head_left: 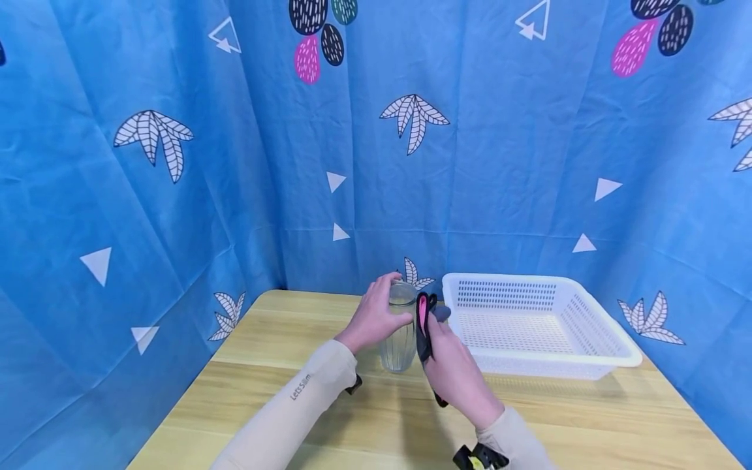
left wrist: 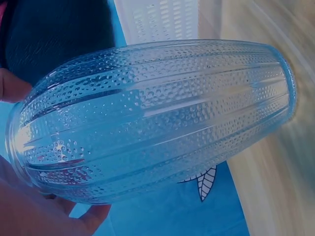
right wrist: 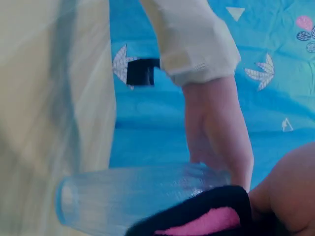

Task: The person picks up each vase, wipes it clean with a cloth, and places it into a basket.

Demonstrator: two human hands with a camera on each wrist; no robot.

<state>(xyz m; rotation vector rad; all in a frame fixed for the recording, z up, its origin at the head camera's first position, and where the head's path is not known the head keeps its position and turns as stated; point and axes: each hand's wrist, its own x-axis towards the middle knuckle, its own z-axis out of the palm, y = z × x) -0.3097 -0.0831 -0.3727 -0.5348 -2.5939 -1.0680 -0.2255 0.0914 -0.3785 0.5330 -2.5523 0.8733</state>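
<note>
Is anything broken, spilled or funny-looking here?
No, nothing stands out. The glass vase shows no crack I can see, and the left hand holds it near the top. No spill shows on the table. The white basket sits right way up. The right hand holds a black and pink thing.

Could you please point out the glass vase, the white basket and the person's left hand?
Glass vase (left wrist: 162, 118): left wrist view, on its ribbed side.
White basket (head_left: 540, 367): head view, on its front wall.
Left hand (head_left: 375, 316): head view, on its back.
</note>
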